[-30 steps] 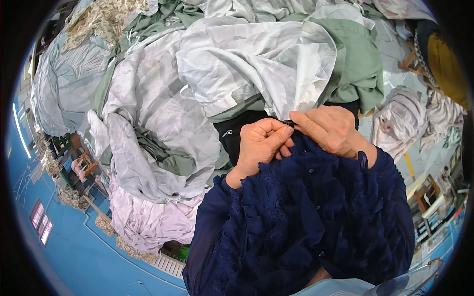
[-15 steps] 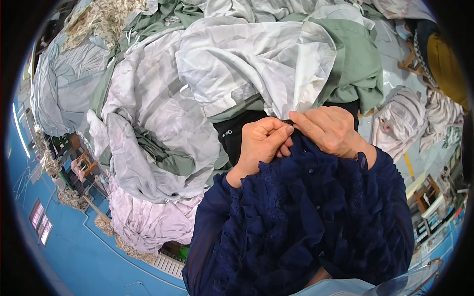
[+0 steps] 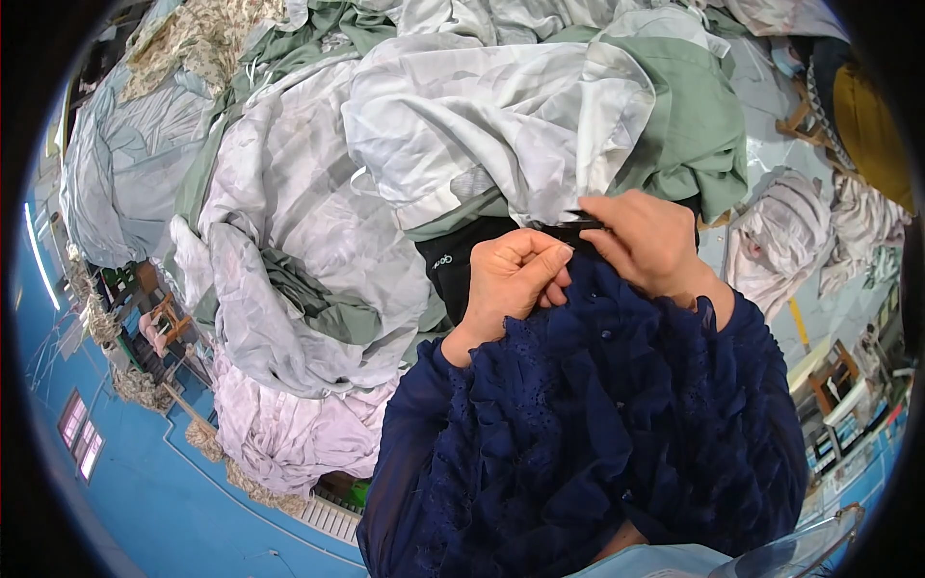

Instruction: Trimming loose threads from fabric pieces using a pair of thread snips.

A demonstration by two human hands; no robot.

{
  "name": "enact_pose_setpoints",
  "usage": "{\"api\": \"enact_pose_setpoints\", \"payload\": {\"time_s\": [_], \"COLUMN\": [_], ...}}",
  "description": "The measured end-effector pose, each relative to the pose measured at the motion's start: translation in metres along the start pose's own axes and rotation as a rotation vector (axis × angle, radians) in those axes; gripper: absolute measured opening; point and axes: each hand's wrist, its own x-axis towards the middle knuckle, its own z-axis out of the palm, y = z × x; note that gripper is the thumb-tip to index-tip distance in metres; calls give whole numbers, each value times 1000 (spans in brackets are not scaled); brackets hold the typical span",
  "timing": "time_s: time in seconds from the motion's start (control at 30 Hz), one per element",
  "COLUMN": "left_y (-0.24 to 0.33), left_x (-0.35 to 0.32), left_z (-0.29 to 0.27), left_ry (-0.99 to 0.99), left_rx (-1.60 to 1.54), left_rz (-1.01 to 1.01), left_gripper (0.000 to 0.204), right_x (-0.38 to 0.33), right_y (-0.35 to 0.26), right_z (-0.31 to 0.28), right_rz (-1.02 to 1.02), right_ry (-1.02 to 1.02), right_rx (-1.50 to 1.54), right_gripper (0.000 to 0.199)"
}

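Note:
My left hand (image 3: pixel 513 281) is closed in a pinch at the near edge of the white-and-green cloth on my lap; what is between the fingertips is too small to make out. Beside it, my right hand (image 3: pixel 650 246) is closed around small dark thread snips (image 3: pixel 580 222), mostly covered by the fingers, with the tips pointing left toward the cloth. The white cloth (image 3: pixel 482 111) lies bunched in front of both hands, with a sage-green panel (image 3: pixel 689 116) on its right. Black fabric (image 3: pixel 445 260) shows under it, next to my left wrist.
A large heap of white cloth (image 3: pixel 299 164) with green parts lies to the left, above a pale pink pile (image 3: pixel 289 424). Striped pale cloth (image 3: pixel 780 236) rests on the floor at the right, near a wooden stool (image 3: pixel 805 120). The floor (image 3: pixel 193 482) is blue at the lower left.
My right hand has moved slightly up and away from my left fingertips, and the dark snips now show between its fingers. My left hand stays in place.

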Motion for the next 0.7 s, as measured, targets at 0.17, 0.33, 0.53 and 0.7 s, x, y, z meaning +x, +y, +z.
{"api": "enact_pose_setpoints", "payload": {"time_s": [0.17,0.33,0.53,0.7], "left_y": [-1,-2,-8,0], "left_x": [4,10,27,18], "left_z": [1,-4,-9,-2], "left_ry": [-51,-262,-381,-241], "left_rx": [-66,-202,-212,-50], "left_rz": [25,-19,-67,62], "left_gripper": [13,14,20,29], "right_x": [0,4,2,-14], "right_y": [0,6,10,17], "right_z": [-6,0,0,-14], "right_rz": [494,725,709,646], "right_ry": [-261,-367,-381,-186], "right_rx": [601,1343,1225,873], "right_gripper": [47,43,14,10]}}
